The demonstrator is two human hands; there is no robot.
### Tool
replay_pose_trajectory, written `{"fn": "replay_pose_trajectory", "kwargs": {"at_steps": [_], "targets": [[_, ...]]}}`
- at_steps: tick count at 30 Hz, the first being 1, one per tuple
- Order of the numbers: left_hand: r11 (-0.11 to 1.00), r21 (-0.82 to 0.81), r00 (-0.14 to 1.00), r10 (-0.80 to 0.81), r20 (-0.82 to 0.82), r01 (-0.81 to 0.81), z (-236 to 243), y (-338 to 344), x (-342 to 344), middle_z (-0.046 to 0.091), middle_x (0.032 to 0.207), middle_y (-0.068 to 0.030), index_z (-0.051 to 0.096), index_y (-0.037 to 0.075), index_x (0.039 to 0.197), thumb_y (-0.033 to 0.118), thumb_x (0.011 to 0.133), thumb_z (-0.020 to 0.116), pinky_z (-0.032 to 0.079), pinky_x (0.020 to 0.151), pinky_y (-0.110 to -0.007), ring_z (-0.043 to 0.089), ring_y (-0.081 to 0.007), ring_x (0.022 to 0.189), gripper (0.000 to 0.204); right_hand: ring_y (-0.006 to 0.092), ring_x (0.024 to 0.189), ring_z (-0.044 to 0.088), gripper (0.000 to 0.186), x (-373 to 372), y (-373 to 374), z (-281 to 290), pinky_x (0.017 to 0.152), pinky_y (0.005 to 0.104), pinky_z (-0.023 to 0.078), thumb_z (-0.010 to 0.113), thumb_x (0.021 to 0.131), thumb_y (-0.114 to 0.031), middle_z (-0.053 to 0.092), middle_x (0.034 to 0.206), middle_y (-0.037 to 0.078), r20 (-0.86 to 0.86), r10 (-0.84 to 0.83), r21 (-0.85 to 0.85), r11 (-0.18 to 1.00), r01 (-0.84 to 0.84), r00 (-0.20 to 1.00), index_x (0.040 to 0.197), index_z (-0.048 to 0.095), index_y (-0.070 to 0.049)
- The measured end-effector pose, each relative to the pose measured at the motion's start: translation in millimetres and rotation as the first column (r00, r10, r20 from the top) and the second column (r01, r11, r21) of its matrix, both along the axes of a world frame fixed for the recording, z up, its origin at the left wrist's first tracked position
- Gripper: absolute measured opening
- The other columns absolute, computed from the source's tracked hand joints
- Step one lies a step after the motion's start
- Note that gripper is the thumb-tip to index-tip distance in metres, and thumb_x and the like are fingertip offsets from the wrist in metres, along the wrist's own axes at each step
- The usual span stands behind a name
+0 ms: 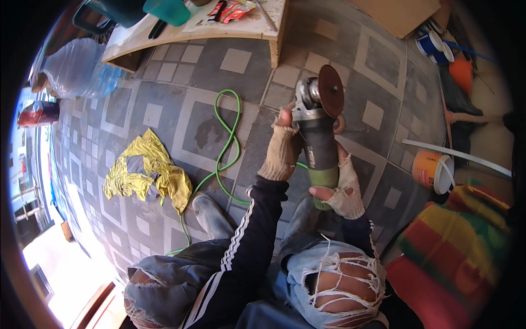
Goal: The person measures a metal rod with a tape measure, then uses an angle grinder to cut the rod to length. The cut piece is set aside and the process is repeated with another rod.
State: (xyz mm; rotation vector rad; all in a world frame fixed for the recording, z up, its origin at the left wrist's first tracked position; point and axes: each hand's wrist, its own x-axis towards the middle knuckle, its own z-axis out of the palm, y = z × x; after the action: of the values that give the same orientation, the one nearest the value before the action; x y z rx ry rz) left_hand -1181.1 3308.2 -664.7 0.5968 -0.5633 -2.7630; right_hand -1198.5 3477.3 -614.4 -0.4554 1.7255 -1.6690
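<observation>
My left hand point(282, 151), in a fingerless knit glove, closes around the upper body of the angle grinder point(318, 131), thumb up near the head, likely to steady the disc end. The grinder stands nearly upright in front of my knees, its brown abrasive disc point(331, 90) turned edge-on and raised above the tiled floor point(219, 60). My right hand point(346, 189), gloved the same way, wraps the green rear grip from below and takes the weight.

Far left, a clear plastic bag point(76, 68) lies by a wooden board point(219, 27). A crumpled yellow cloth point(145, 172) lies on the tiles. A green cord point(230, 137) loops across the floor toward the grinder, slack enough to allow movement. An orange bucket point(433, 171) stands to the right.

Hard to tell: the grinder's switch and where the cord joins it, hidden behind my hands. The bright striped fabric point(460, 247) at lower right is cut off.
</observation>
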Motion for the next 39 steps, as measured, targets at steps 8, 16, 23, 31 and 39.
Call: {"fn": "replay_pose_trajectory", "kwargs": {"at_steps": [8,16,23,31,39], "targets": [[0.915,0.374,0.984,0.175,-0.037,-0.149,-9,-1,4,0.071,0.117,-0.0203,0.062,0.001,0.127,0.044,0.102,0.055,0.06,0.088,-0.053,0.072,-0.0356,0.1,0.05,0.0252,0.134,0.046,0.109,-11,18,8,0.112,0.0389,0.037,0.087,0.072,-0.028,0.045,0.146,0.017,-0.002,0.273,0.129,0.954,-0.271,0.962,0.156,0.025,0.002],[0.876,0.483,0.988,0.082,-0.132,-0.008,-19,-11,18,0.07,0.118,-0.0206,0.06,0.001,0.126,0.048,0.103,0.053,0.061,0.087,-0.049,0.072,-0.0348,0.099,0.053,0.0262,0.138,0.042,0.11,6,-3,19,0.113,0.0394,0.036,0.088,0.072,-0.031,0.043,0.146,0.018,-0.028,0.249,0.123,0.962,-0.244,0.968,0.156,0.026,0.002],[0.772,0.633,0.991,0.031,-0.132,0.06,-16,-5,41,0.068,0.113,-0.0309,0.054,-0.002,0.135,0.067,0.095,0.046,0.061,0.082,-0.056,0.07,-0.0454,0.092,0.081,0.0314,0.14,0.042,0.105,-70,-24,41,0.113,0.049,0.042,0.089,0.078,-0.036,0.038,0.151,0.021,0.289,-0.036,0.029,0.999,0.029,0.957,0.159,0.027,-0.009],[0.806,0.59,0.997,-0.005,-0.078,0.05,-3,16,41,0.058,0.135,-0.028,0.047,0.002,0.144,0.06,0.096,0.05,0.056,0.094,-0.061,0.063,-0.0458,0.115,0.076,0.0289,0.135,0.049,0.088,-120,-76,64,0.112,0.0408,0.041,0.086,0.078,-0.029,0.047,0.146,0.012,-0.221,0.638,0.378,0.753,-0.538,0.738,0.153,0.043,-0.009],[0.809,0.57,0.981,-0.033,-0.193,0.14,3,13,38,0.068,0.118,-0.0259,0.055,-0.003,0.136,0.052,0.097,0.05,0.061,0.086,-0.053,0.071,-0.043,0.097,0.067,0.0242,0.132,0.052,0.094,-121,-66,49,0.111,0.0388,0.042,0.091,0.073,-0.035,0.052,0.141,0.009,-0.178,0.537,0.199,0.841,-0.504,0.825,0.151,0.045,-0.009]]}}
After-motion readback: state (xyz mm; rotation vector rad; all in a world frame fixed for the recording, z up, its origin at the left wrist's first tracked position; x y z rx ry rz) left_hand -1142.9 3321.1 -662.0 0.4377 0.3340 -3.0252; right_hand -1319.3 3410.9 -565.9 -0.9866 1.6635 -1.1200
